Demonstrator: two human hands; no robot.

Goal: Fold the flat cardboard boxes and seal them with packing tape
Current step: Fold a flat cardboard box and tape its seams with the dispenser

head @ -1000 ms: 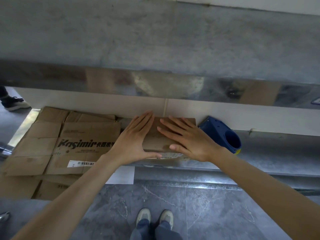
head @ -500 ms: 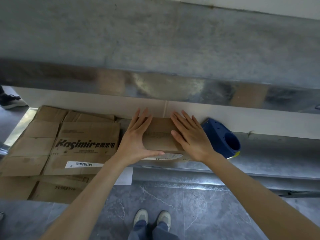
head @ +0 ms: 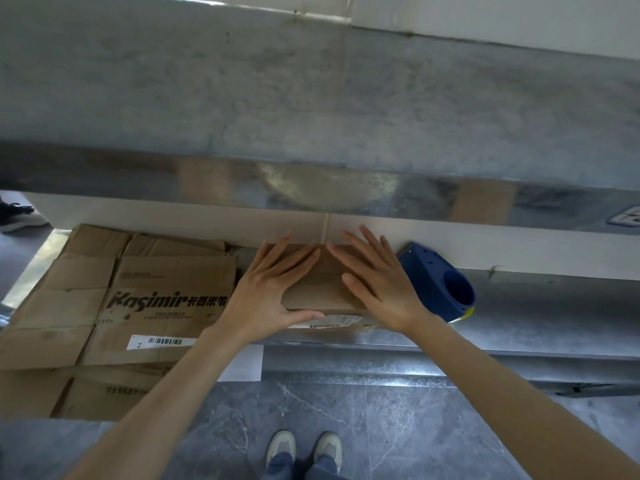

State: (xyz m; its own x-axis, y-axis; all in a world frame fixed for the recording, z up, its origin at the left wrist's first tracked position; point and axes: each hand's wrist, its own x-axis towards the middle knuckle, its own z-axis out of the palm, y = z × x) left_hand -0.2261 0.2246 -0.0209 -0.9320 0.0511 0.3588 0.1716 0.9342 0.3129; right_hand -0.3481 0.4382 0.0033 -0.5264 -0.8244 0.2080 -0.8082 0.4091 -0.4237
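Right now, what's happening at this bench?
A person presses both hands flat on the top of a small cardboard box on the metal shelf, left hand and right hand side by side, apparently holding its flaps down. The blue tape dispenser sits just right of the box, untouched. A stack of flattened boxes lies to the left.

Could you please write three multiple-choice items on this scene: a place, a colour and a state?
1. Where is the tape dispenser relative to the small box? A. right B. left C. on top
2. Its colour? A. red B. blue C. green
3. How do the left hand and right hand lie? A. as fists B. flat on the small box C. off it
Answers: A, it lies beyond the right hand; B, its body is blue; B, both lie straight-fingered on the small box.
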